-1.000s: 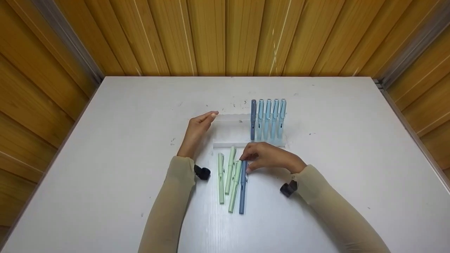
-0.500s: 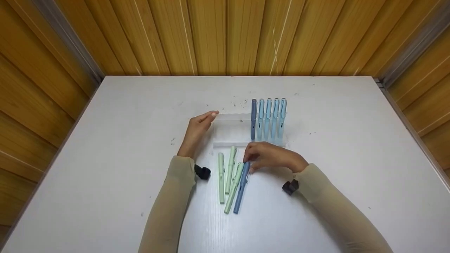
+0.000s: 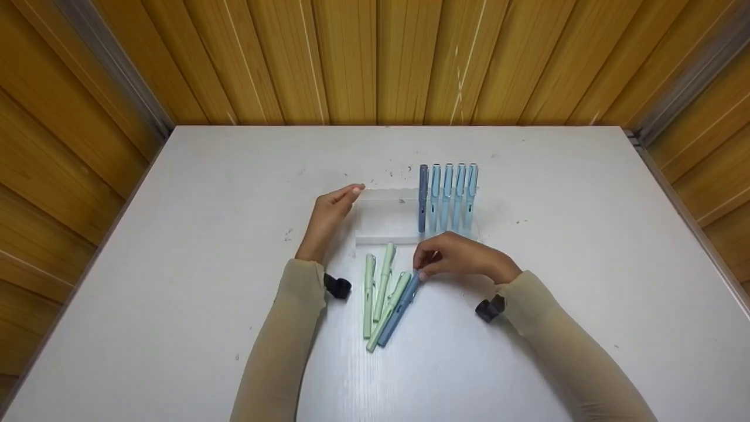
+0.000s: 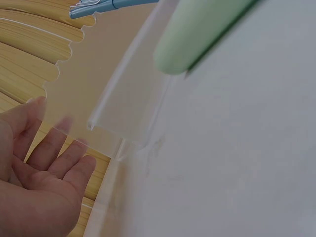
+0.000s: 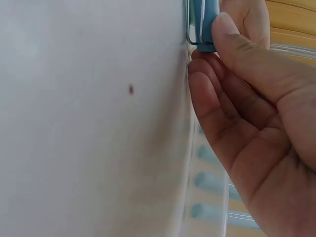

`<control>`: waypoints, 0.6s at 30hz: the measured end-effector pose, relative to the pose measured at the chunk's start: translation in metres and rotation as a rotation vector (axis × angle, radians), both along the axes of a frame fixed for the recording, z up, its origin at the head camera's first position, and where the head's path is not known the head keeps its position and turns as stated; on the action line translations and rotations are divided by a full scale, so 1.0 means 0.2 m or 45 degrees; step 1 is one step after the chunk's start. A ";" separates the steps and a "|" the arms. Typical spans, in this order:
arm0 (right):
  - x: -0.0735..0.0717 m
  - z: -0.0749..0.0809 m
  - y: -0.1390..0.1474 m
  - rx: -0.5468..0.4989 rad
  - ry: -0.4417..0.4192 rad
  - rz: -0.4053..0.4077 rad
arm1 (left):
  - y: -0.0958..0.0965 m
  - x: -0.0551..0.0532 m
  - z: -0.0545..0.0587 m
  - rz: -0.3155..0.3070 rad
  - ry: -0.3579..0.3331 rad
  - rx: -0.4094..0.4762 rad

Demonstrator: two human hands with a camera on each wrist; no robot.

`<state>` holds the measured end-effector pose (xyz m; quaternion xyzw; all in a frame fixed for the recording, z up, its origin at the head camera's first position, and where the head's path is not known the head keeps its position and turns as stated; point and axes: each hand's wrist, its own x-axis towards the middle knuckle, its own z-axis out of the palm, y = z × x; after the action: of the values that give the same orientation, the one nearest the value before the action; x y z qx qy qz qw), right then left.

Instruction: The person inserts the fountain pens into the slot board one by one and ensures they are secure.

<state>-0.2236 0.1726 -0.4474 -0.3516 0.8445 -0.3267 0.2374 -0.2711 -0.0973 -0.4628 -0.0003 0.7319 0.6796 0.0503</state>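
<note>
A clear acrylic pen stand (image 3: 384, 240) with a notched top edge is at the table's middle. My left hand (image 3: 329, 218) holds its left end, thumb and fingers on either side of the clear panel (image 4: 74, 94) in the left wrist view. With thumb and fingers my right hand (image 3: 466, 258) pinches the clip end of a blue pen (image 3: 399, 312), which slants toward me. In the right wrist view the thumb presses this blue pen (image 5: 206, 22). Beside it lie light green pens (image 3: 368, 299), the nearest one touching it or nearly so.
One dark blue pen (image 3: 422, 199) and several light blue pens (image 3: 448, 181) lean upright in the stand's right half. The white table (image 3: 205, 264) stretches around. Wooden panel walls (image 3: 404, 64) rise behind and at both sides.
The blue pen's clip end has moved right with my right hand, and its lower end has swung left. The nearest green pen has turned along with it. My left hand stays put.
</note>
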 end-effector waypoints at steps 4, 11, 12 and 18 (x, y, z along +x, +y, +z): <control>0.00 0.00 0.00 -0.005 -0.009 0.029 | 0.00 0.00 0.00 -0.009 0.007 -0.001; 0.00 0.00 0.00 -0.035 0.002 0.079 | 0.00 -0.01 0.00 -0.017 0.005 0.007; 0.00 0.00 0.00 -0.034 0.011 0.082 | 0.00 -0.01 0.00 -0.016 0.004 0.012; 0.01 0.01 0.00 -0.038 0.025 0.115 | 0.00 0.00 0.00 -0.021 0.014 0.024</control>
<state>-0.2212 0.1727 -0.4455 -0.3961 0.8251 -0.3248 0.2383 -0.2710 -0.0982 -0.4630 0.0102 0.7257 0.6859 0.0519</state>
